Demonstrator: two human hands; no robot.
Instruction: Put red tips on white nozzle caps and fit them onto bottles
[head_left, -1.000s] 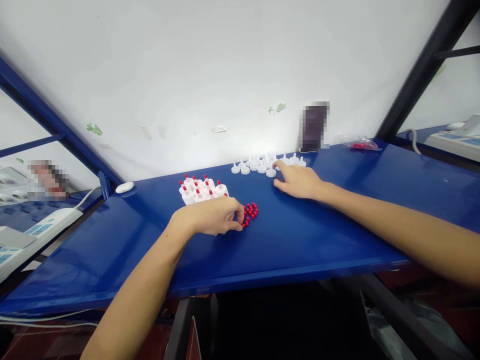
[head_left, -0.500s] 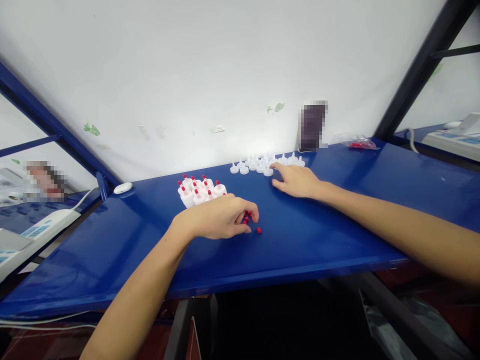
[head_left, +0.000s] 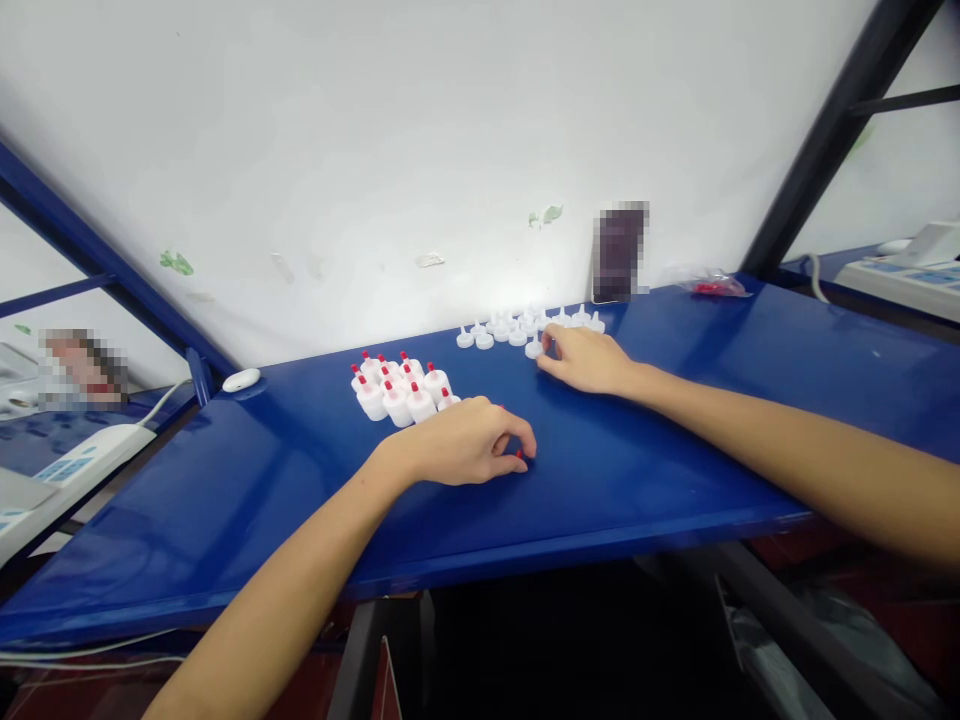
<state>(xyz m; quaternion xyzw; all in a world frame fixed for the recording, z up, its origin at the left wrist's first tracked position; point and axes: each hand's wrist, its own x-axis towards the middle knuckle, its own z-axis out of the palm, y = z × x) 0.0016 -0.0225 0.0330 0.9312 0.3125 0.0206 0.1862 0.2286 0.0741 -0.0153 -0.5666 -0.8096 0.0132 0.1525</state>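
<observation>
Red cap [head_left: 519, 455] is showing between the thumb and index finger of the left hand [head_left: 465, 442], low over the blue table [head_left: 637, 470], to the right of the white bottles and nearer the viewer than the nozzle caps. The finger and thumb are curving around it; whether they are pinching it or only framing it cannot be told. The palm of this hand is facing downward, and its back is partly covering the closest of the white bottles [head_left: 396, 408], which are standing upright in a compact group, red tips pointing up.

The right hand [head_left: 589, 360] is reaching in from the right, its thumb and index finger bending toward a white nozzle cap [head_left: 533, 349] at the near edge of a cluster of nozzle caps [head_left: 517, 338]. The fingertips are lying right beside this piece; whether they are gripping it cannot be told. The other nozzle caps are resting spout-up along the back of the table.

Behind them, a dark, pixelated panel [head_left: 619, 255] is leaning against the wall [head_left: 360, 150]. A clear bag [head_left: 716, 287] containing red pieces is lying farther right, and a white oval case [head_left: 241, 380] is resting near the left corner.
</observation>
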